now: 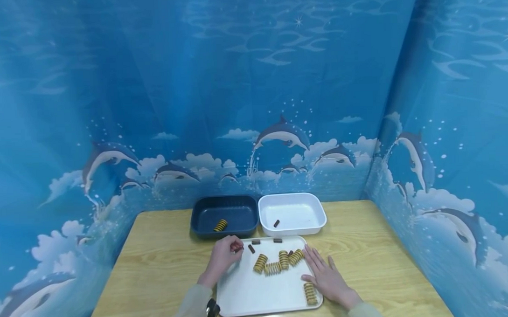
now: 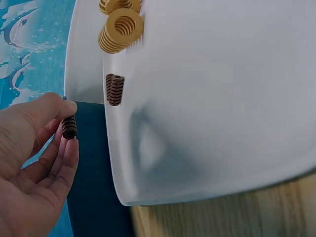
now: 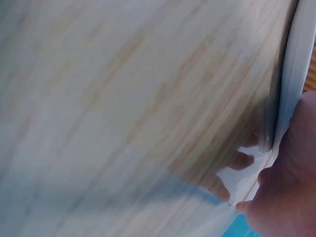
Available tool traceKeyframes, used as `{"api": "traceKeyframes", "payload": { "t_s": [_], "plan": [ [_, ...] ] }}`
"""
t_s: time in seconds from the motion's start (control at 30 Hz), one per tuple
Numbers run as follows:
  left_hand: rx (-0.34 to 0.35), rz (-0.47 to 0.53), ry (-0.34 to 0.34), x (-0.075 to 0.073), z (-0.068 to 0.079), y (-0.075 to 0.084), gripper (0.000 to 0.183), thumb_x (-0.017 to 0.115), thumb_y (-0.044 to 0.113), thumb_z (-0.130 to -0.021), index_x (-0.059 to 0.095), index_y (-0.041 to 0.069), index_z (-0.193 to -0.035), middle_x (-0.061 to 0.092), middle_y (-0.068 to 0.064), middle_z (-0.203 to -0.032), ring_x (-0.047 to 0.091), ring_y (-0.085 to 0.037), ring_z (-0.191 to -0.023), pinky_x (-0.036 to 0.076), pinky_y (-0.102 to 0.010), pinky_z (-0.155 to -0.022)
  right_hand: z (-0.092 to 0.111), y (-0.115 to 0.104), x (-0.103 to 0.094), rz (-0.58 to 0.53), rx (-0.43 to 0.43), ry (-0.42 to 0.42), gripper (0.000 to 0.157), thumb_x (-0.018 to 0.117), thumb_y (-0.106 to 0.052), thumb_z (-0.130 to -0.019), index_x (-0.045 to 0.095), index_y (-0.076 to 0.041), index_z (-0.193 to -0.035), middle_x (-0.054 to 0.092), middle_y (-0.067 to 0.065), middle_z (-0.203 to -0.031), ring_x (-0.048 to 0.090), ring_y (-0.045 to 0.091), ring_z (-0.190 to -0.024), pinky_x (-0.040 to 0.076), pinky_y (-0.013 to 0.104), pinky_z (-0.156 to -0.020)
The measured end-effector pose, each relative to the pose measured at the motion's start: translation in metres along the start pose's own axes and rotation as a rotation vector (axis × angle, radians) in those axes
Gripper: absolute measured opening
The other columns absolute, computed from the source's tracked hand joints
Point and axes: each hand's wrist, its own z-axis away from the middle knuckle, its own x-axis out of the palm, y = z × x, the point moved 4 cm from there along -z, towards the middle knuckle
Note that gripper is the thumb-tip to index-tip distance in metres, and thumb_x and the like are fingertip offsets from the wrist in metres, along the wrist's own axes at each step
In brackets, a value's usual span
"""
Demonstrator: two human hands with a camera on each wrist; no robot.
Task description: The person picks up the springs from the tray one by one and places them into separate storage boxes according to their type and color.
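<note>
In the left wrist view, my left hand (image 2: 37, 163) pinches a small dark brown coil spring (image 2: 69, 127) between thumb and fingers, above the tray's far left edge. My right hand (image 1: 327, 277) lies with straight fingers along the right rim of the white tray (image 1: 258, 293). Several larger yellow coil springs (image 1: 260, 263) lie in the tray's upper middle, and another yellow spring (image 1: 310, 294) sits by the right thumb. Small brown springs (image 1: 251, 248) are scattered near the far rim; one is partly hidden among the yellow ones.
Behind the tray stand a dark blue bin (image 1: 225, 234) with a yellow spring (image 1: 220, 225) in it and a white bin (image 1: 293, 231) holding a small brown spring (image 1: 276, 223). All rest on a wooden table (image 1: 156, 255), backed by a dolphin-print curtain (image 1: 234, 84).
</note>
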Motion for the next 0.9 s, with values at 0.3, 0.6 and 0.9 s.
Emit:
{"api": "traceKeyframes", "payload": {
  "t_s": [0.3,0.6,0.9],
  "plan": [
    [0.012,0.007,-0.010,0.002,-0.016,0.010,0.018,0.081,0.005,-0.079,0.071,0.017,-0.089,0.065,0.006,-0.082,0.059,-0.007,-0.075,0.053,-0.023,-0.068,-0.001,-0.002,-0.008,-0.015,-0.007,0.000,0.071,0.059,-0.040,-0.099,0.036,-0.003,-0.154,0.030,0.017,-0.162,0.036,0.048,-0.141,0.024,0.080,-0.105],
    [-0.017,-0.019,-0.013,0.007,-0.043,0.028,0.018,0.081,0.007,-0.083,0.072,0.018,-0.094,0.067,0.005,-0.087,0.061,-0.008,-0.079,0.056,-0.026,-0.073,-0.002,-0.001,-0.008,0.057,0.054,-0.110,0.071,0.054,-0.044,-0.102,0.033,-0.002,-0.156,0.026,0.016,-0.164,0.030,0.042,-0.148,0.023,0.075,-0.111],
    [0.052,-0.051,0.008,0.017,-0.071,0.057,0.014,0.081,0.006,-0.084,0.073,0.013,-0.095,0.069,0.001,-0.087,0.065,-0.012,-0.079,0.058,-0.027,-0.072,0.000,-0.003,-0.004,0.003,-0.009,-0.030,0.072,0.055,-0.044,-0.101,0.034,-0.002,-0.155,0.030,0.019,-0.162,0.035,0.047,-0.142,0.025,0.079,-0.106]
  ]
}}
